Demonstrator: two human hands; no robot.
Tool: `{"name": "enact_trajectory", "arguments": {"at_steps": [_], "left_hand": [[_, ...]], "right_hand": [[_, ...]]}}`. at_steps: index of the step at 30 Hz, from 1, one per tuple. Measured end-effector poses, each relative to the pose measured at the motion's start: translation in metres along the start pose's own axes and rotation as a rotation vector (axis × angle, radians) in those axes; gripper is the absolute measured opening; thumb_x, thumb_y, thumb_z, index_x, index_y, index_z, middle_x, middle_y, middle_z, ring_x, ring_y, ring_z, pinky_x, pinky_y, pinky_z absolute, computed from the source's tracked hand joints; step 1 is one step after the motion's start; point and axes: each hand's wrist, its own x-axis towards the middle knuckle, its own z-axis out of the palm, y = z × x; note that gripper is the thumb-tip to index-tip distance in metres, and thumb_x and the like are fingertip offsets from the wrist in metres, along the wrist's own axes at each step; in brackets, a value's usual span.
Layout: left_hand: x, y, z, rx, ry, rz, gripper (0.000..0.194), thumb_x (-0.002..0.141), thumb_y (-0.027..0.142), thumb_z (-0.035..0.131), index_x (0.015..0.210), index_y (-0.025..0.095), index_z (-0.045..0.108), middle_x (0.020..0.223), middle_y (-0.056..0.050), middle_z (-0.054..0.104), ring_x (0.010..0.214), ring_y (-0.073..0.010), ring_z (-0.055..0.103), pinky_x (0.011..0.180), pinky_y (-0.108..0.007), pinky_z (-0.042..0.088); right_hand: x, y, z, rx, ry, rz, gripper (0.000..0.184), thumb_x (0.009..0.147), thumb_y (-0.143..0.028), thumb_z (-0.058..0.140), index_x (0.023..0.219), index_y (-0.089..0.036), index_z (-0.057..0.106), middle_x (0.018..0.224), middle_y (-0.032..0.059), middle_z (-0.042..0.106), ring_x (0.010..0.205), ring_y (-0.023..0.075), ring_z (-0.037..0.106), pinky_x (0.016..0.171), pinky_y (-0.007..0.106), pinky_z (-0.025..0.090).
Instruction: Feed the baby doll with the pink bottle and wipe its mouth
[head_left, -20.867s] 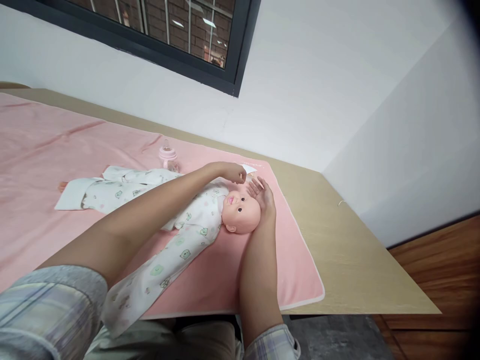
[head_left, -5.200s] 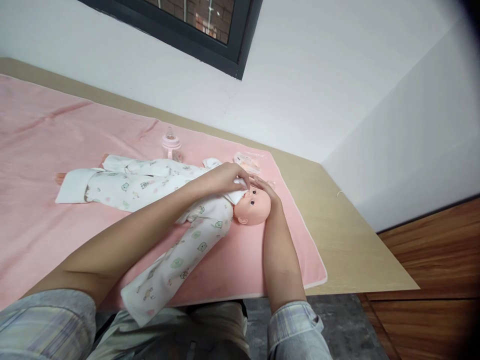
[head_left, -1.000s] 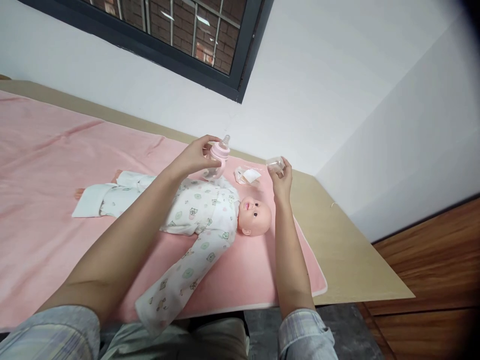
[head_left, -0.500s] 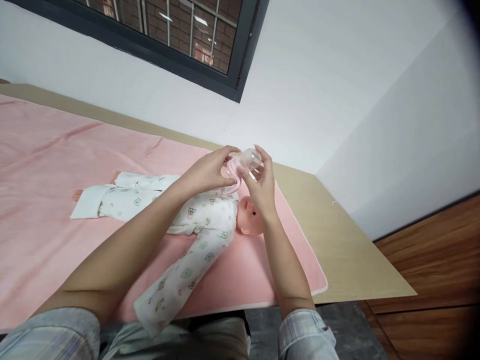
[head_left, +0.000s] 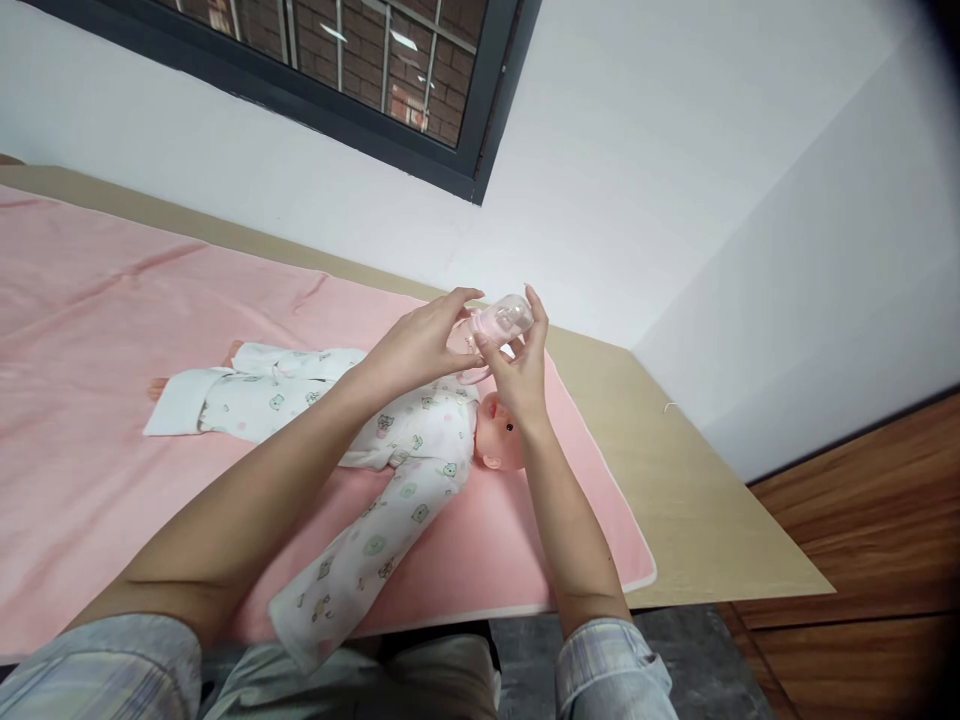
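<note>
A baby doll (head_left: 420, 425) in a white printed romper lies on its back on a pink blanket (head_left: 90, 330), head to the right. Above its head I hold a small pink baby bottle (head_left: 480, 330) in the air. My left hand (head_left: 420, 345) grips the bottle's body and handle. My right hand (head_left: 517, 360) pinches the clear cap (head_left: 510, 316) that sits over the bottle's top. Both hands meet at the bottle, just above the doll's face (head_left: 499, 440).
The blanket covers a tan table (head_left: 697, 510) that stands against a white wall under a dark-framed window (head_left: 405, 80). The table's right end borders a wooden floor (head_left: 877, 560). My lap and plaid sleeves fill the bottom edge.
A second ago my hands were apart, left with the bottle, right with the clear cap. They have come together and the cap now sits over the bottle's top.
</note>
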Motion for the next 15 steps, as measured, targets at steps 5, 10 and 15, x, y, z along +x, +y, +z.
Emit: {"name": "enact_trajectory", "arguments": {"at_steps": [5,10,15], "left_hand": [[-0.017,0.021,-0.018,0.019,-0.036,0.11,0.053,0.095,0.043,0.066,0.142,0.022,0.054,0.145,-0.009,0.06,0.13,-0.0312,0.059,0.104,-0.042,0.048],[-0.04,0.058,-0.047,-0.138,-0.377,0.325,0.04,0.098,0.029,0.067,0.137,0.025,0.06,0.137,-0.004,0.066,0.123,-0.0243,0.064,0.099,-0.031,0.052],[-0.073,0.088,-0.053,-0.236,-0.728,0.683,0.058,0.093,0.026,0.074,0.149,0.026,0.055,0.141,-0.005,0.063,0.117,-0.022,0.066,0.099,-0.024,0.052]], "right_hand": [[0.021,0.025,-0.042,-0.158,0.206,-0.069,0.1,0.083,-0.059,0.071,0.161,-0.036,0.014,0.164,0.0126,0.03,0.144,0.0291,0.047,0.108,0.047,0.053],[0.034,0.073,-0.099,-0.451,0.383,-0.022,0.1,0.081,-0.049,0.069,0.161,-0.029,0.013,0.161,0.0177,0.031,0.137,0.0283,0.053,0.106,0.046,0.054],[0.028,0.12,-0.128,-0.697,0.467,0.083,0.097,0.075,-0.031,0.068,0.159,-0.014,0.022,0.156,0.0223,0.039,0.147,0.0313,0.043,0.122,0.049,0.038]]}}
